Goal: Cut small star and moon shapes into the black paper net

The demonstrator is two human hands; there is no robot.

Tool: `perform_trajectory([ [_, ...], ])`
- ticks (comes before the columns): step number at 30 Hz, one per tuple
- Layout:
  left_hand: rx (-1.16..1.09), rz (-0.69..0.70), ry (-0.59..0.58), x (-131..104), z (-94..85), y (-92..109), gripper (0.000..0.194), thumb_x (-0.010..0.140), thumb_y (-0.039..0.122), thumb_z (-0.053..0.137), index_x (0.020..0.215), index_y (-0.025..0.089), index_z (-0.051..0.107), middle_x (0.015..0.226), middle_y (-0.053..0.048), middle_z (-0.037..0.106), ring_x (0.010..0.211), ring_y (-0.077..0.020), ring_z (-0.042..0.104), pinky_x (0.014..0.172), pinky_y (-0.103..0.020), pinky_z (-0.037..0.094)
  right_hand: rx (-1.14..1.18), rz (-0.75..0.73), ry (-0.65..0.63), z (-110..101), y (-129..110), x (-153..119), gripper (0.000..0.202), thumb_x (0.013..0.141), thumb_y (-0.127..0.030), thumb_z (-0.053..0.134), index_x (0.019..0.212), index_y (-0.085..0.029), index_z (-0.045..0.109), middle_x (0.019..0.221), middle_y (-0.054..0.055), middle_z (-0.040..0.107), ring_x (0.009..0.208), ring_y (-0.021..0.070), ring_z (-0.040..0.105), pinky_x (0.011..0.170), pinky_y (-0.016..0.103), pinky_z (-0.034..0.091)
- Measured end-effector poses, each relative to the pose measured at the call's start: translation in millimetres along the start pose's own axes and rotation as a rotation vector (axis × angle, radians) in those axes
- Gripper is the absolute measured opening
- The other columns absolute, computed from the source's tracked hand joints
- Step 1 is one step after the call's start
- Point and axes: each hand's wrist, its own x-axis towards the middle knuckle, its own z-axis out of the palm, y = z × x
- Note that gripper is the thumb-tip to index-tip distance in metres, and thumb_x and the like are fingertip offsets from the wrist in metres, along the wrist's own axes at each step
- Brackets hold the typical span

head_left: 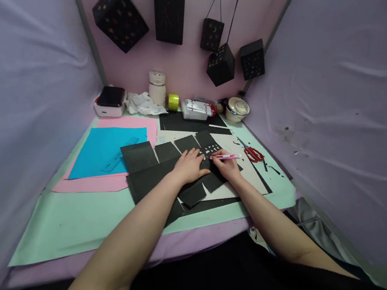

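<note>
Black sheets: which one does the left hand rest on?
The slit sheet, with small cut-outs beside the right hand; no other, such as the back sheet, shows any.

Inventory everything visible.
hanging boxes: 5, black, back
device: 1, white/black, back left
tissue: uncounted, white, beside device
bottle: 1, cream, back
tape: 1, yellow, beside bottle
case: 1, clear, back
pot: 1, cream, back right
scissors: 1, red handles, right
blue sheet: 1, blue, left
ruler: 1, clear, left
paper: uncounted, pink, under blue sheet
card: several, black, centre/back
backing: 1, white, under card
scraps: several, black, right
curtains: uncounted, lilac, sides
table: 1, mint, centre
tool: 1, pink/white, centre
left hand: 1, on card
right hand: 1, holding tool
</note>
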Motion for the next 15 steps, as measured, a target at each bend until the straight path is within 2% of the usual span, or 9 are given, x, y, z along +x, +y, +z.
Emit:
perform_trajectory([
  [4,-0.006,0.003,-0.006,-0.2,-1.5,0.6,0.072,0.088,0.059,0.051,0.143,0.013,0.044,0.156,-0.017,0.030,0.146,-0.0299,0.023,0.119,-0.044,0.015,0.001,-0.005,-0.001,0.2,0.2,0.3,0.016,0.080,-0.035,0.057,0.080,-0.021,0.065,0.075,0.002,0.069,0.073,0.0205,0.062,0.071,0.032,0.047],
  [15,-0.003,0.000,-0.004,-0.6,-1.9,1.1,0.070,0.088,0.059,0.050,0.143,0.016,0.044,0.156,-0.016,0.031,0.146,-0.0289,0.023,0.118,-0.044,0.016,-0.005,-0.017,-0.003,0.5,-0.3,-0.3,0.018,0.081,-0.036,0.056,0.082,-0.021,0.066,0.078,0.003,0.071,0.074,0.0209,0.063,0.072,0.033,0.048],
])
